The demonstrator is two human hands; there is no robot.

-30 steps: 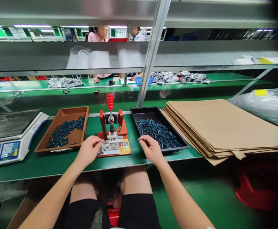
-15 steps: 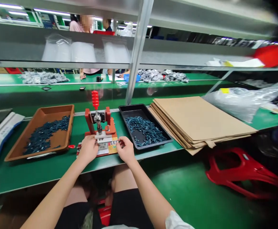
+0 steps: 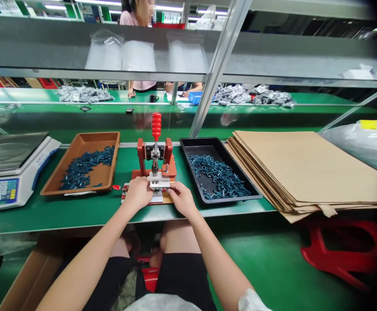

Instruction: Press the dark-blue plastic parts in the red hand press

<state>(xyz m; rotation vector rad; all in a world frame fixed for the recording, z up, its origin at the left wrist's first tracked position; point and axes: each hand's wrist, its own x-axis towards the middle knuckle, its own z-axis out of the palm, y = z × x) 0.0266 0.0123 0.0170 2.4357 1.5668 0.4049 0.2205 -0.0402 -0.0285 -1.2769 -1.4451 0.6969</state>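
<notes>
A toggle-clamp press fixture (image 3: 168, 160) with an upright red handle (image 3: 156, 126) stands on the green bench in front of me. My left hand (image 3: 138, 193) is closed against the left side of its metal block (image 3: 157, 182); the fingertips are hidden there. On the block's right side, my right hand (image 3: 183, 199) is pinched with thumb and index finger at the fixture, and whatever is between them is too small to make out. A small red-tipped lever (image 3: 117, 187) sticks out left of my left hand.
Left of the fixture lies a brown tray (image 3: 47, 186) of dark blue flat parts, beside a weighing scale (image 3: 20, 183). To the right are a black tray (image 3: 204, 149) with small blue pieces and stacked cardboard sheets (image 3: 282, 164). A red stool (image 3: 327, 259) stands below; a person (image 3: 133, 17) is across.
My view has turned left, so the bench things appear farther right and the scale shows more. My right hand has moved closer in to the fixture's block. My left hand stays at its left side.
</notes>
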